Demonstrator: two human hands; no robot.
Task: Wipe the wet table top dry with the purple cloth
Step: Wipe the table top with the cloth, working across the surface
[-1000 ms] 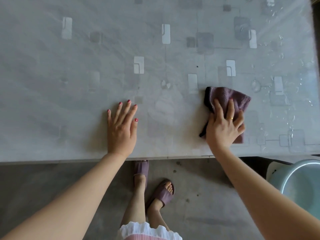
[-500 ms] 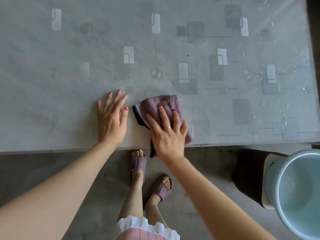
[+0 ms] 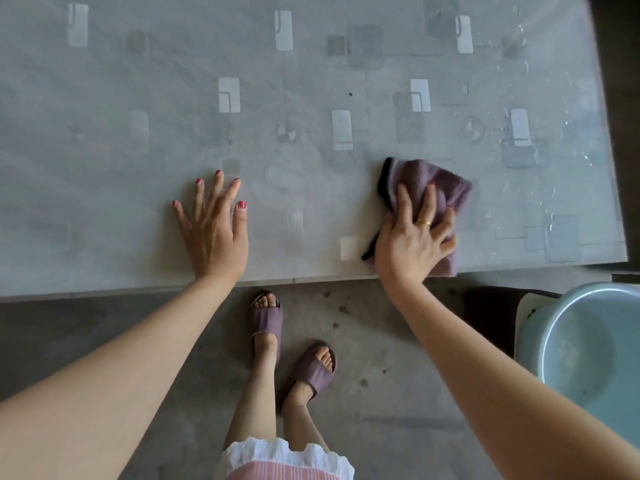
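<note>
Item 1, right hand [image 3: 414,237]: palm down on the purple cloth [image 3: 436,192], fingers spread and curled lightly into the fabric, pressing it flat against the table top [image 3: 311,81]. A ring shows on 1 finger.

Item 2, purple cloth: bunched, with a dark edge on its left side, lying on the near right part of the table top, its lower corner at the front edge. Half a second ago it sat just beside the left hand, partly over the edge; 1 second ago it was out to the right, about where it is now. That reads as 1 full sweep inward and back out.

Item 3, left hand [image 3: 214,226]: flat on the table top, fingers open and spread, holding nothing, well apart from the cloth. It has kept its place, bracing.

Item 4, table top: the near middle strip the cloth crossed looks dull and free of beads. Droplets [image 3: 540,133] glint at the right end, beyond the cloth.

Item 5, basin [image 3: 588,358]: pale, below the table's right corner.

Judgement: wiping is under way; the wet right end likely comes next.
</note>
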